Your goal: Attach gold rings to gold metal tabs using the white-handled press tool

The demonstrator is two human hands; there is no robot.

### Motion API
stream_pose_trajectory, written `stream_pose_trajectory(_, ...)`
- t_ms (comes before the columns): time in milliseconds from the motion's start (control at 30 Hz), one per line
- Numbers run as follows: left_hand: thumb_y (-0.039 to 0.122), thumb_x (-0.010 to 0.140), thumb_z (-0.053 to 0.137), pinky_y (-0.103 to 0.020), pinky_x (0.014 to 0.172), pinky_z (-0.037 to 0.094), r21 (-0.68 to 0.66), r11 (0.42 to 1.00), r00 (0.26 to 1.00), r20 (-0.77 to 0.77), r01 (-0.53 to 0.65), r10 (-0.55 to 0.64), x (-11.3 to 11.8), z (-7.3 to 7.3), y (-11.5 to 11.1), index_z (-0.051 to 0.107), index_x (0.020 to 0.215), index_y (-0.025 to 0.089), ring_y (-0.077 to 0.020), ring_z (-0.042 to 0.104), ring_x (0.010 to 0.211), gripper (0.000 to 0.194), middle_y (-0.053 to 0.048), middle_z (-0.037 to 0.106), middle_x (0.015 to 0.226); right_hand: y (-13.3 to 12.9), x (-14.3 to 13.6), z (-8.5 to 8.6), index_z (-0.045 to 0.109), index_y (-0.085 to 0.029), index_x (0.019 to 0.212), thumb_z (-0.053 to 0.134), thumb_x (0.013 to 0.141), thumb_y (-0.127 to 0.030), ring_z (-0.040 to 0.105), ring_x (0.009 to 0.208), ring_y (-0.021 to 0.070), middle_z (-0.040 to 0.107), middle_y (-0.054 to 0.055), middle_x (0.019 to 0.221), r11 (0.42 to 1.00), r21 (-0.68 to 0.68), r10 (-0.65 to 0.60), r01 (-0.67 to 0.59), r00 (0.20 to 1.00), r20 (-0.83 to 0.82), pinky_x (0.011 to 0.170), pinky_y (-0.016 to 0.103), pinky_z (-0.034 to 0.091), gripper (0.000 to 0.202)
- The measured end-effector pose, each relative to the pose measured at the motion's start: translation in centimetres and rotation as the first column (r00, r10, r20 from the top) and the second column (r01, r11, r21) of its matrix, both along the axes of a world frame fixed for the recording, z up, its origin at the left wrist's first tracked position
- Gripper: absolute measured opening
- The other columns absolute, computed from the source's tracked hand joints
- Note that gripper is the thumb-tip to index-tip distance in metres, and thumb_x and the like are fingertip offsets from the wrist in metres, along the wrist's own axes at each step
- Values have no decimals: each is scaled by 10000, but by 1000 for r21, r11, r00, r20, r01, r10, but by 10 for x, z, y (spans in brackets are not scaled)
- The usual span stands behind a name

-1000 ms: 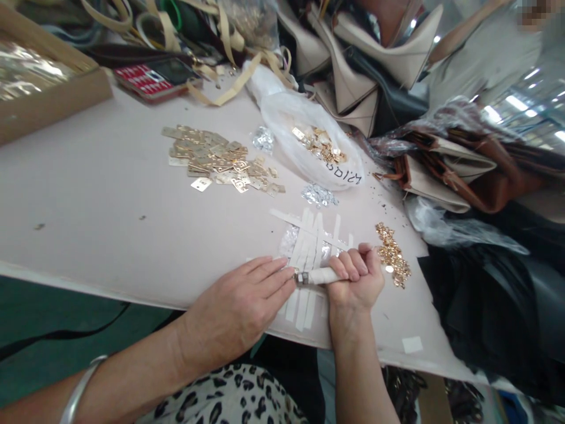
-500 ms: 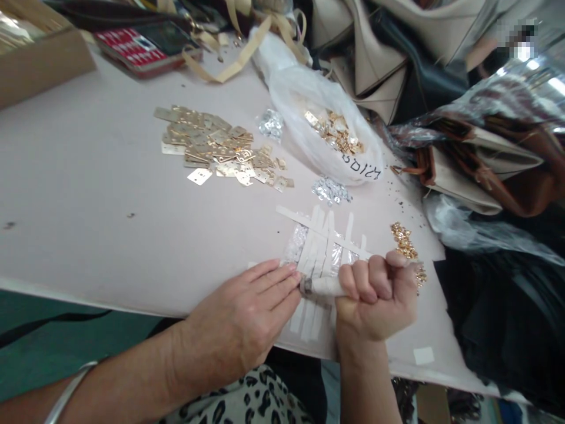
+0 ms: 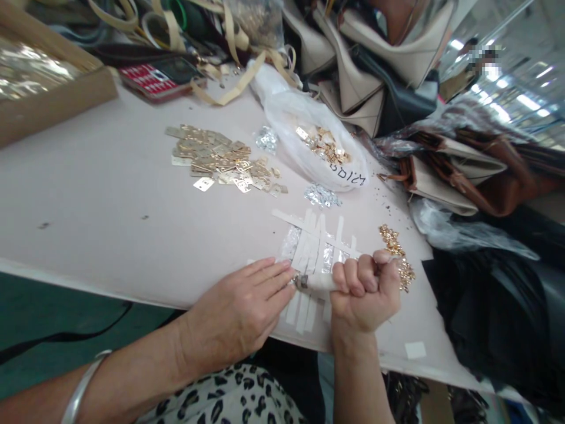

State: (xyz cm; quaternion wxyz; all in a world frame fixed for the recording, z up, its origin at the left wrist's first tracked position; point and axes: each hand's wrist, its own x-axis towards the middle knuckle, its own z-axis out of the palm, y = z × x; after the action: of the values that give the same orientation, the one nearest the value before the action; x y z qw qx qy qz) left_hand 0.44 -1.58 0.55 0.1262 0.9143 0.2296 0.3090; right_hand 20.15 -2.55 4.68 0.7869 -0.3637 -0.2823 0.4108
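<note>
My right hand (image 3: 365, 291) is closed in a fist around a hand tool with a white-wrapped handle (image 3: 321, 282). A metal collar sits at the tool's left end, which points at my left fingertips; the tip's shape is hidden. My left hand (image 3: 247, 303) lies palm down at the table's front edge, fingers pressed together at the tool's end. Something small and metallic shows at those fingertips, too little to name. Under and behind both hands, strips of white tape (image 3: 311, 241) cross over clear plastic on the table.
Flat gold metal plates (image 3: 216, 154) are heaped at centre left. Silver discs (image 3: 323, 195) lie before an open white plastic bag (image 3: 282, 112) of gold parts. Small gold pieces (image 3: 404, 275) are right of my right hand. Leather bags (image 3: 450, 182) crowd the right; a cardboard box (image 3: 57, 106) stands left.
The view has shifted, so the table items appear slightly displaced. Both hands keep nearly the same grip and place at the tape strips, with the tool still against my left fingertips.
</note>
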Motion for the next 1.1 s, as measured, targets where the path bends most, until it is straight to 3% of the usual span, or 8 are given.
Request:
stream_pose_trajectory(167,109,935,444,-423,1096,515,4,1000,1000,18,-7,7,2,0,-1,687,1139,94,-244,643,1219,317,-124,704,1272,1,-11,7,667,-233,822,476,1008,-331,103,353,67,164,-123,497,1000,-4,17,-17,994,109,340,156,258,285)
stream_pose_trajectory(467,121,978,428,-455,1117,500,-5,1000,999,37,3,-3,3,-1,-3,677,1129,60,-280,618,1232,297,-171,678,1274,-5,-48,23,687,-185,802,618,957,-322,322,402,71,322,-91,520,995,-59,100,-83,901,423,412,213,287,218)
stream_pose_trajectory(600,84,945,438,-436,1097,523,-8,999,995,92,-40,40,2,3,-2,687,1056,64,-273,630,1185,273,-164,690,1210,2,-37,27,678,-205,818,527,996,-305,250,369,64,267,-106,502,988,-39,155,-151,914,375,384,198,265,254)
stream_pose_trajectory(700,58,906,481,-439,1116,507,-26,998,992,113,-54,56,1,4,-2,680,978,82,-263,624,1161,214,-144,694,1142,1,-27,38,664,-213,818,461,1015,-284,194,354,60,219,-115,495,991,17,119,-133,928,352,381,197,263,292)
stream_pose_trajectory(800,49,897,500,-449,1115,500,-37,999,995,92,-30,33,1,4,-3,659,904,100,-244,633,1078,167,-124,687,1026,-6,-30,39,649,-233,832,520,995,-299,234,365,62,261,-114,493,996,67,29,-59,925,378,413,215,302,218)
stream_pose_trajectory(867,49,908,485,-445,1084,517,-57,998,996,82,-22,27,0,6,-4,643,876,116,-226,639,1010,175,-107,679,959,-7,-37,32,644,-226,818,547,987,-293,276,376,65,301,-104,498,998,17,50,-61,922,385,408,210,292,206)
stream_pose_trajectory(1000,72,952,443,-441,1059,516,-88,996,999,43,-24,28,0,11,1,623,1061,118,-232,631,1082,216,-104,690,1077,-2,-42,21,650,-201,798,553,988,-296,289,374,63,316,-101,481,987,-48,159,-152,921,357,385,192,284,234)
stream_pose_trajectory(1100,77,963,448,-456,1103,457,-50,999,997,-78,20,-24,4,14,11,560,1248,130,-272,546,1286,311,-98,663,1266,-2,-34,27,654,-200,791,567,982,-306,282,372,60,306,-103,481,992,-9,121,-126,925,360,376,182,284,235)
